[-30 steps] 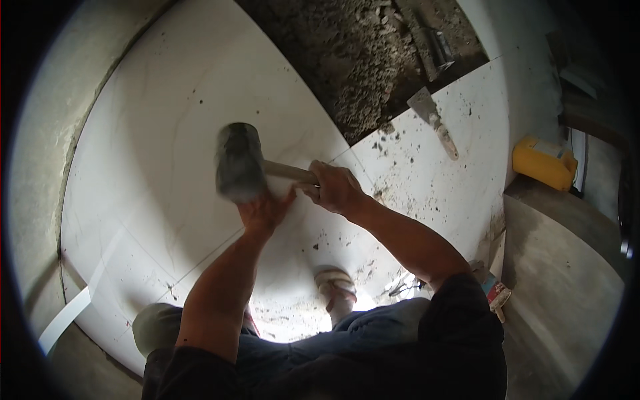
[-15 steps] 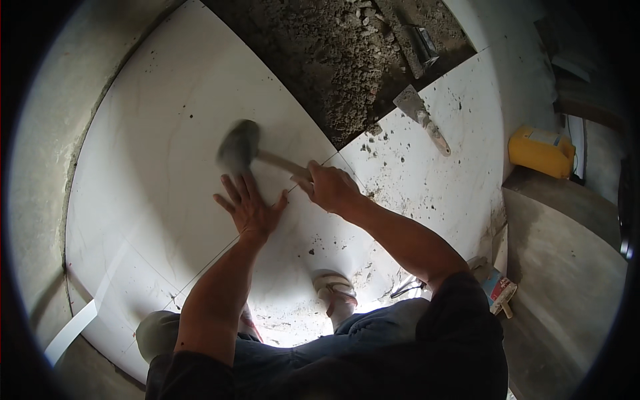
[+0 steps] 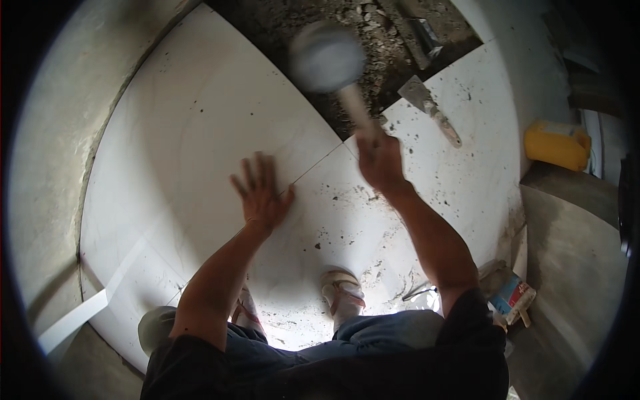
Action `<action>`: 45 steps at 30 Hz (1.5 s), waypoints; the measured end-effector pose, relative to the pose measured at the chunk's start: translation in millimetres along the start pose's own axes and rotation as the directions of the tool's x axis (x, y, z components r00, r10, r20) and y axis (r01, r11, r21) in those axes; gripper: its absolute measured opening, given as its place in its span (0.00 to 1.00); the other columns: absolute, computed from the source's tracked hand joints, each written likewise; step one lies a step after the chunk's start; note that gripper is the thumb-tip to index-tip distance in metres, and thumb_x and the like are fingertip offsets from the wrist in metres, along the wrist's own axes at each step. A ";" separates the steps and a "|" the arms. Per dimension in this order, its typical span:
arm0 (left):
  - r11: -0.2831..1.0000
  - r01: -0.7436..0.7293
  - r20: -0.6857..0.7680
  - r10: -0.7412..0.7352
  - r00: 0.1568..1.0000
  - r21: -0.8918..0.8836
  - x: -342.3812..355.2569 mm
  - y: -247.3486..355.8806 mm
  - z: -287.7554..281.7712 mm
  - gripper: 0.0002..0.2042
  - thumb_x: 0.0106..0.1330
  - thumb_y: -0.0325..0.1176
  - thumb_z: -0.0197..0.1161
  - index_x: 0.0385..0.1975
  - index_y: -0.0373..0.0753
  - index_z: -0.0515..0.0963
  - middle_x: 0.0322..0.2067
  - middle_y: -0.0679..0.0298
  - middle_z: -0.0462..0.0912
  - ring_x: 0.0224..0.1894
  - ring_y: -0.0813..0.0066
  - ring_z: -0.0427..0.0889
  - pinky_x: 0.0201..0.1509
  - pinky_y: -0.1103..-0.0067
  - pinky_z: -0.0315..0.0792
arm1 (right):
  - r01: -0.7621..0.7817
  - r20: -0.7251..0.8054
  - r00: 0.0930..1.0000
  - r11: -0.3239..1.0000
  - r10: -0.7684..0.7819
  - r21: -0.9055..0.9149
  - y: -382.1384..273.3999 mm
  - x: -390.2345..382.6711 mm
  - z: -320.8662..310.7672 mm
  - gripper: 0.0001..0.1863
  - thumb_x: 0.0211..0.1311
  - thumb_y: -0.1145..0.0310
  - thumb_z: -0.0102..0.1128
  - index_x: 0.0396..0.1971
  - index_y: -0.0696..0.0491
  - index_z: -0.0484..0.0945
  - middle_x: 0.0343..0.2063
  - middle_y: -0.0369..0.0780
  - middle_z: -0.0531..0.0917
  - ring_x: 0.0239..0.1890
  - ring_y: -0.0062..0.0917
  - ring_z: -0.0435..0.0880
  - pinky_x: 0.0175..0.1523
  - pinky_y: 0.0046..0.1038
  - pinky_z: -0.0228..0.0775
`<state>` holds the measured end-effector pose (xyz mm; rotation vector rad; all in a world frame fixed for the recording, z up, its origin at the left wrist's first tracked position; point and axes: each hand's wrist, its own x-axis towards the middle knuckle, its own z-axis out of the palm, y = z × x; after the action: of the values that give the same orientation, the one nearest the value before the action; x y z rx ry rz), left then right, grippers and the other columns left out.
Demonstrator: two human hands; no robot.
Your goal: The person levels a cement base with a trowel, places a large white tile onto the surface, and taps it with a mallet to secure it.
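Note:
My right hand (image 3: 381, 160) is wrapped round the wooden handle of a mallet (image 3: 328, 59). Its broad grey head is raised and smeared by motion, showing in front of the patch of loose mortar (image 3: 280, 30). On the large white tile (image 3: 180, 133), my left hand (image 3: 263, 198) rests with fingers spread, just beside the joint line with the neighbouring tile. That hand holds nothing. A scraper (image 3: 432, 111) with a wide metal blade lies on the tile to the right of my right hand.
A metal trowel (image 3: 424, 44) lies on the mortar bed. At the right stands a yellow jug (image 3: 557, 145) by a ledge. A brush and a coloured packet (image 3: 513, 296) lie at lower right. A grey wall (image 3: 53, 140) borders the tiles at left, near a white strip (image 3: 73, 320).
The mallet has swung up and to the right, from above the tile near my left hand to in front of the mortar. My left hand stays spread on the tile.

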<state>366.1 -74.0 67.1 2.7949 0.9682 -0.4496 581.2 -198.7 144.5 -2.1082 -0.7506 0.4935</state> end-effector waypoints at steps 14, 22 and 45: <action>0.972 0.068 -0.048 -0.080 0.996 -0.223 -51.5 45.4 27.1 0.38 0.66 0.52 0.48 0.69 0.34 0.45 0.71 0.51 0.40 0.73 0.53 0.35 0.72 0.56 0.30 | -0.245 -0.136 0.949 0.938 0.284 0.246 59.4 4.9 3.1 0.32 0.68 0.40 0.40 0.20 0.56 0.71 0.13 0.34 0.69 0.18 0.21 0.67 0.26 0.30 0.61; 0.259 0.914 0.023 -0.960 0.279 -0.313 -162.6 -116.8 85.0 0.40 0.67 0.59 0.35 0.69 0.33 0.38 0.71 0.53 0.35 0.74 0.60 0.30 0.73 0.61 0.29 | -0.385 0.138 0.923 0.834 0.361 0.396 26.9 -7.3 45.6 0.27 0.68 0.41 0.42 0.20 0.50 0.66 0.11 0.28 0.61 0.09 0.12 0.58 0.13 0.20 0.49; 0.349 0.848 -0.073 -0.934 0.350 -0.399 -11.7 -374.0 32.8 0.43 0.65 0.64 0.35 0.69 0.33 0.40 0.71 0.52 0.37 0.74 0.59 0.31 0.73 0.61 0.27 | -0.520 0.474 0.779 0.845 0.410 0.123 24.3 -54.7 105.1 0.26 0.66 0.43 0.49 0.23 0.53 0.66 0.08 0.31 0.64 0.06 0.18 0.66 0.10 0.23 0.59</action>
<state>116.6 203.4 24.0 1.7645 2.4315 0.0627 488.2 -186.3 68.1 -1.9538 -0.3508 1.2999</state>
